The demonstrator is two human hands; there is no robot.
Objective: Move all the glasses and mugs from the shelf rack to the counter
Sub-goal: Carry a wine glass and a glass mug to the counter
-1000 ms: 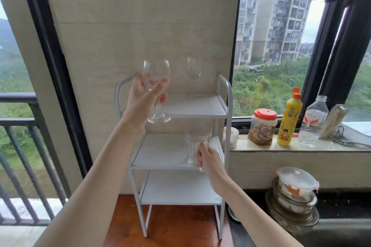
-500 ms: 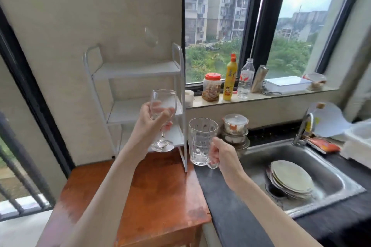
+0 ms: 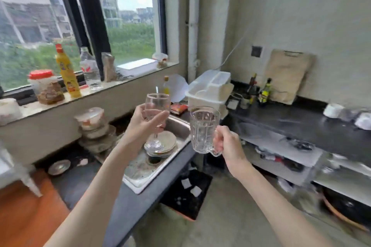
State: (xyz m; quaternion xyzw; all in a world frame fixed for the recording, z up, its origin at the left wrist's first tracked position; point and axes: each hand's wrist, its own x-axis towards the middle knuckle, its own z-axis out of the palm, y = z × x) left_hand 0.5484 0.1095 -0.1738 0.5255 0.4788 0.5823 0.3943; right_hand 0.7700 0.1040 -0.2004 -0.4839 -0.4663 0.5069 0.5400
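Fingers of left hand wrap wine glass; right hand fingers curl round mug handle.

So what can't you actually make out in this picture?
- Shelf rack, head view: cut off by the left edge and blurred, so any glasses left on it are unseen.
- Wine glass stem: partly covered by the left hand.
- Mug handle: mostly wrapped by the right hand.
- White items on the dark counter: motion blur hides what they are.
- Bottle labels: too small to read.
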